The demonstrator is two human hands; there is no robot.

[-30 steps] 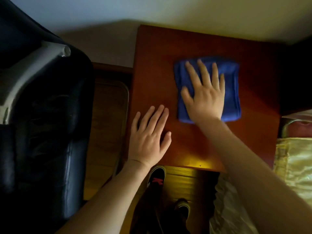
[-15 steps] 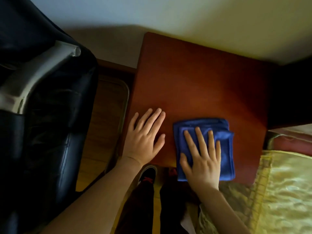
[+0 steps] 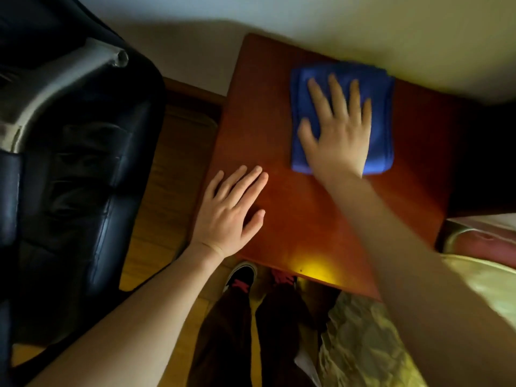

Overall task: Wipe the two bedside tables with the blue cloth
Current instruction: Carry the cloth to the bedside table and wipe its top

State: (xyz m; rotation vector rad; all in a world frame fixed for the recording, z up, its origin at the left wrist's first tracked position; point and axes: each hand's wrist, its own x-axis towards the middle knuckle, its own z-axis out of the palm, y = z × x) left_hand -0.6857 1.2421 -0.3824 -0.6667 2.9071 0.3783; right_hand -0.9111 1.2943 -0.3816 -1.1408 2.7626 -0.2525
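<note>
right hand (image 3: 339, 135), fingers spread flat, presses the cloth (image 3: 342, 118) near the surface's (image 3: 307, 213) far edge. left hand (image 3: 231, 216) lies flat and open by its left edge; bare room between.

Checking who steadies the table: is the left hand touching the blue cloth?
Apart. The head view shows the left hand flat on the bedside table, bare wood between it and the blue cloth.
</note>
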